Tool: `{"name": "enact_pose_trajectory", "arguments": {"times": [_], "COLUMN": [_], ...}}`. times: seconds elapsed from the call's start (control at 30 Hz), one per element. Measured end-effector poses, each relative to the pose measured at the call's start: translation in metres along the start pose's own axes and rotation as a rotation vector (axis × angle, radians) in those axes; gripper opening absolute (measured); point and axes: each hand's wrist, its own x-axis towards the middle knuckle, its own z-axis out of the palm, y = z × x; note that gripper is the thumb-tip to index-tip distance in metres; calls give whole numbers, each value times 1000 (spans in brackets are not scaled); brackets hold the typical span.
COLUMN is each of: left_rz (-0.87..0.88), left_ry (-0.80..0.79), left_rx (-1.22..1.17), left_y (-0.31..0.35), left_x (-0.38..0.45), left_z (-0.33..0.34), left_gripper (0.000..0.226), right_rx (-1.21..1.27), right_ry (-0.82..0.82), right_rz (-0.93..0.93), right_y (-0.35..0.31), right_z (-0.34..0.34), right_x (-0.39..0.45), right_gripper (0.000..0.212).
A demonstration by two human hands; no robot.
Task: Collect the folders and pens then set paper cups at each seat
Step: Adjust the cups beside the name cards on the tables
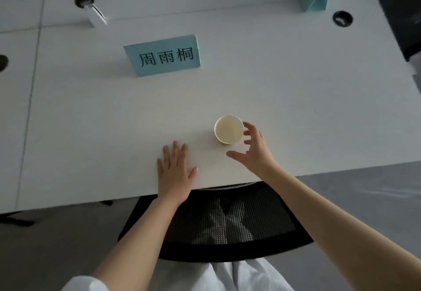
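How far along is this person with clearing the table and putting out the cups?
No folders or pens remain on the visible table, so collecting looks done here. One paper cup stands upright at the seat with the blue name card; the open right hand is beside it, the left hand flat. Other seats are out of view.

An upright round paper cup stands on the white table near its near edge. The right hand curls open just beside it, fingers spread. The left hand lies flat on the table. A pale blue folded name card stands farther off, to the left.
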Motion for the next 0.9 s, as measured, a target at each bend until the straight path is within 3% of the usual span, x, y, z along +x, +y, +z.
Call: {"name": "enact_pose_trajectory", "arguments": {"times": [0.1, 0.3, 0.47, 0.7, 0.9], "left_rz": [-3, -28, -9, -72, -120], "left_ry": [35, 72, 196, 307, 438], "left_rx": [15, 14, 1, -62, 1], "left_y": [2, 7, 15, 36, 38], "left_x": [1, 0, 29, 114, 127], "left_z": [4, 6, 2, -19, -8], "left_gripper": [78, 73, 70, 69, 63], "right_rx": [26, 108, 151, 157, 118], "right_ry": [-28, 29, 68, 144, 165], "right_rz": [-51, -93, -105, -166, -207], "right_y": [-4, -6, -16, -56, -84], "right_z": [3, 6, -9, -29, -22], "right_x": [13, 31, 53, 127, 201], "right_gripper": [92, 74, 71, 67, 67]}}
